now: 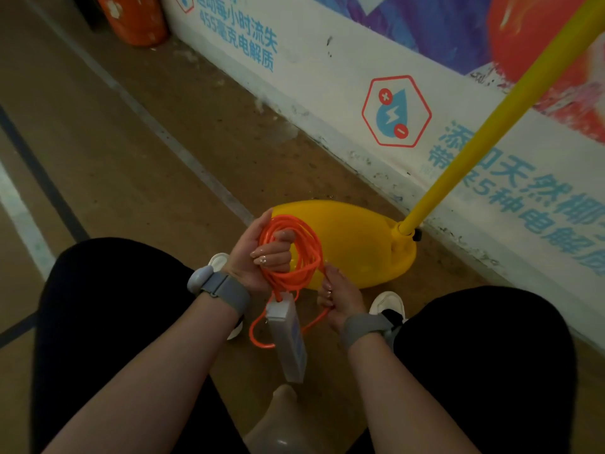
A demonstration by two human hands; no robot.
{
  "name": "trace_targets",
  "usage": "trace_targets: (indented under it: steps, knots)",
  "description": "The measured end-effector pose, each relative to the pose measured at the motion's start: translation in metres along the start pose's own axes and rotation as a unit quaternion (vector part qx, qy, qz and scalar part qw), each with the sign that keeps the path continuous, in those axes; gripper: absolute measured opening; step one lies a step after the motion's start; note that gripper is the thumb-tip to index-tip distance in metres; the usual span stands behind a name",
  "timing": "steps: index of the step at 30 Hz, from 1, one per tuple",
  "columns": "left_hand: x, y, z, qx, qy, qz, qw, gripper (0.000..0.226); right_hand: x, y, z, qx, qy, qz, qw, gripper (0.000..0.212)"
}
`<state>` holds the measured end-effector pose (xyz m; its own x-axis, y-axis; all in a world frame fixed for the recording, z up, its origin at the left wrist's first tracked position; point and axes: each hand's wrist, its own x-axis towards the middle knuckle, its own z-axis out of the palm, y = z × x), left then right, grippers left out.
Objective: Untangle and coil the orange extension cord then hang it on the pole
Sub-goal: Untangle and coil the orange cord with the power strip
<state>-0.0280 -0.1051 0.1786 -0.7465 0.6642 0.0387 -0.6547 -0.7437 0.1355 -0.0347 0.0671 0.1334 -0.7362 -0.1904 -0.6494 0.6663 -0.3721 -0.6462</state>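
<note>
My left hand (258, 253) grips a bundle of orange extension cord (306, 253) wound into several loops, fingers curled through the coil. A white socket block (288, 342) hangs from the cord below that hand. My right hand (339, 298) pinches a loose strand of the cord just right of the coil. A slack loop of cord droops behind the block toward the floor. The yellow pole (491, 126) rises diagonally to the upper right from its yellow base (357, 244), which sits right behind the coil.
A printed wall banner (393, 77) runs along the far side, close behind the pole. An orange cylinder (134, 18) stands at the far left by the wall. My knees in dark trousers flank the hands above the brown floor (131, 158).
</note>
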Motion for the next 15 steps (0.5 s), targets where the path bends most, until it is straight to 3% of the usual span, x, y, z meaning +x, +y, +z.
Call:
trace_targets:
  steps: [2,5,9,13,15]
  knots:
    - [0.001,-0.003,-0.007,-0.027,0.014,0.034,0.999,0.054,-0.002,-0.002,0.003,-0.236,0.047,-0.048,0.969,0.030]
    - [0.005,-0.006,-0.009,-0.072,0.114,0.153,0.979,0.043,-0.006,0.000,0.013,-0.546,0.043,-0.114,0.829,0.031]
    - [0.009,-0.003,-0.013,-0.066,0.296,0.312,0.901,0.028,-0.016,0.007,0.033,-0.648,-0.004,-0.096,0.755,0.032]
    - [0.012,-0.001,-0.020,0.118,0.427,0.368,0.818,0.028,-0.026,0.004,0.032,-0.767,-0.070,-0.081,0.632,0.030]
    - [0.008,0.001,-0.024,0.249,0.493,0.378,0.743,0.037,-0.032,0.000,0.032,-0.784,-0.117,-0.102,0.601,0.027]
